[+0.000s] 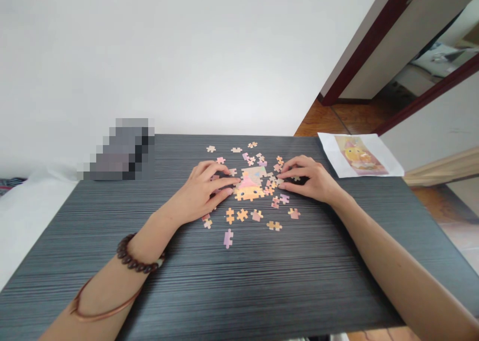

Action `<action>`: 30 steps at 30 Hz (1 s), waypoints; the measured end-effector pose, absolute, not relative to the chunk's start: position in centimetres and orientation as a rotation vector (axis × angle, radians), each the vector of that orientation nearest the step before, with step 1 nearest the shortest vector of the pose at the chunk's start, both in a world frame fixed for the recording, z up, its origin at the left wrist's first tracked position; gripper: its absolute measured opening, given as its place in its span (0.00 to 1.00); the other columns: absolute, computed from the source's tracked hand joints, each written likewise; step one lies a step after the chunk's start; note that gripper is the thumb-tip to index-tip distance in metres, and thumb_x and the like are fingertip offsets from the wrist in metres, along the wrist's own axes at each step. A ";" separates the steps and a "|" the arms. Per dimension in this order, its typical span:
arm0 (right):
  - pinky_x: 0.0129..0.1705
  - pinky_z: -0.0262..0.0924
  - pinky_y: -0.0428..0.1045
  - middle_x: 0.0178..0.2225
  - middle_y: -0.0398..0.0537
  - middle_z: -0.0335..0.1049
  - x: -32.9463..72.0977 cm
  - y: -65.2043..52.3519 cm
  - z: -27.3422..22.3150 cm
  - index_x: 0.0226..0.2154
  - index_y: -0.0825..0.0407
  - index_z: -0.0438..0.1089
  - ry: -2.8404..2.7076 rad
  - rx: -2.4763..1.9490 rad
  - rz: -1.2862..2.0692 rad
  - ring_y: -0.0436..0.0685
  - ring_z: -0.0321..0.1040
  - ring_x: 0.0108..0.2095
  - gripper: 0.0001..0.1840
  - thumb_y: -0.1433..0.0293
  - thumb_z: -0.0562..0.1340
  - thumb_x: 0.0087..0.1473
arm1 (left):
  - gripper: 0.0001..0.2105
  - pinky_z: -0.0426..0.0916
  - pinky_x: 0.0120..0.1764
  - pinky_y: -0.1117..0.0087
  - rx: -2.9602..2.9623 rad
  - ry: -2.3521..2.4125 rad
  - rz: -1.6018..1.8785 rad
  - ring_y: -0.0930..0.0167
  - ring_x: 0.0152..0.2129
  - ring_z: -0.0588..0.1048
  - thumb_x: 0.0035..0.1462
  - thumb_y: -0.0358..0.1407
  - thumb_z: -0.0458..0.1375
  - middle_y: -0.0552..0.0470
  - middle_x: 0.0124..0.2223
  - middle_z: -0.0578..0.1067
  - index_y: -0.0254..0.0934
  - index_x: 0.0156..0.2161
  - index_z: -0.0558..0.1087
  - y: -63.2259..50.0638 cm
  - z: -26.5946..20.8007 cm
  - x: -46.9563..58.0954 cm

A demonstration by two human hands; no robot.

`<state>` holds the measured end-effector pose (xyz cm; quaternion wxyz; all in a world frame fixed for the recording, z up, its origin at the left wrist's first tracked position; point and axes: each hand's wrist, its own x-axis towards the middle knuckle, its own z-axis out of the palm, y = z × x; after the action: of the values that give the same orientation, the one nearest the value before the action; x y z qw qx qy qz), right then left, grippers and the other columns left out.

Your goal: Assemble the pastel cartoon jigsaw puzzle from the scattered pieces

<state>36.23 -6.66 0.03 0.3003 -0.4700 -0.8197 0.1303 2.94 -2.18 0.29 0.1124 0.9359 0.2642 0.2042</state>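
Note:
A partly joined jigsaw puzzle [250, 182] lies flat on the table, showing a pink hat and a yellow face with two eyes. At its left edge rests my left hand [205, 190], fingers spread, fingertips on or just beside the joined part; it covers some loose pieces. On the other side, my right hand [309, 180] has its thumb and fingertips closed around a small puzzle piece [279, 181] close to the right edge of the joined part. Several loose pieces surround both hands, among them a purple piece [228, 238] and an orange piece [242, 215].
A printed picture sheet [361, 155] of the yellow character lies at the table's back right. At the back left is a pixelated dark object [119, 149]. The dark wood-grain table [262, 286] meets a white wall [224, 57] behind. A doorway is at the right.

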 end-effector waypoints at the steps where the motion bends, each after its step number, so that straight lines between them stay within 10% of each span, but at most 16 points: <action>1: 0.50 0.64 0.60 0.42 0.50 0.77 36.2 -6.6 0.0 0.37 0.47 0.81 -2.169 -1.243 0.359 0.62 0.73 0.46 0.08 0.62 0.70 0.55 | 0.14 0.62 0.58 0.50 2.746 0.776 0.599 0.59 0.54 0.63 0.69 0.38 0.52 0.45 0.53 0.71 0.43 0.55 0.76 -2.2 0.3 2.9; 30: 0.43 0.64 0.51 0.37 0.45 0.80 30.7 -0.6 2.8 0.37 0.48 0.81 -2.139 -1.140 0.828 0.54 0.73 0.38 0.09 0.65 0.64 0.57 | 0.13 0.65 0.51 0.53 2.738 0.774 0.685 0.61 0.47 0.64 0.68 0.38 0.55 0.45 0.45 0.70 0.45 0.52 0.79 -3.1 0.3 4.8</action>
<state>30.72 -0.61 2.85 0.2860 -0.4265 -0.8003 0.3096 4.79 -3.09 0.35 0.1074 0.9301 0.2629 0.2329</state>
